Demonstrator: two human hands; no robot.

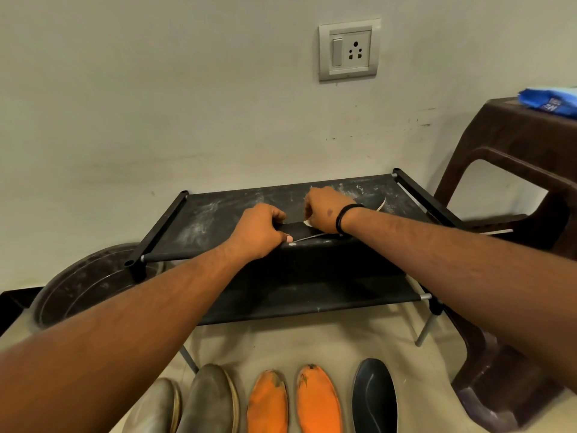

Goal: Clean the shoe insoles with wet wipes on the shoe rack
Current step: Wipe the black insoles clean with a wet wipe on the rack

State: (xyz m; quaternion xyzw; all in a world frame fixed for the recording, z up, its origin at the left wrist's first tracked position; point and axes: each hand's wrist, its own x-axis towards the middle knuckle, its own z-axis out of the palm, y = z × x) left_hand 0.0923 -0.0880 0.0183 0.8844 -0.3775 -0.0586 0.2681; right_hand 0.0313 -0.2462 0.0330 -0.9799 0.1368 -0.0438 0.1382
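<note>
1. One insole (299,234), black, is being wiped on the top shelf of the rack (218,214); this step is judged to be under way, not finished.
2. At the left, a dark basin (84,285) is seen on the floor beside the rack.
3. The insole's near left end is held down by the left hand (260,232), its fingers curled over the edge and the thumb pressed at the near side.
4. At the insole's middle, the right hand (324,209) is closed round a small white wipe (307,223), of which only a corner is seen; the insole's far end shows past the wrist.
5. On the near floor five more insoles are laid: two grey (187,401), two orange (296,401), one black (374,398). Most of the task is judged to be left.
6. For the next move, a firm hold by the left hand and strokes along the insole's length are called for.
7. At the far right, a blue pack (552,103), perhaps the wipes, lies on a brown stool (515,182).
</note>
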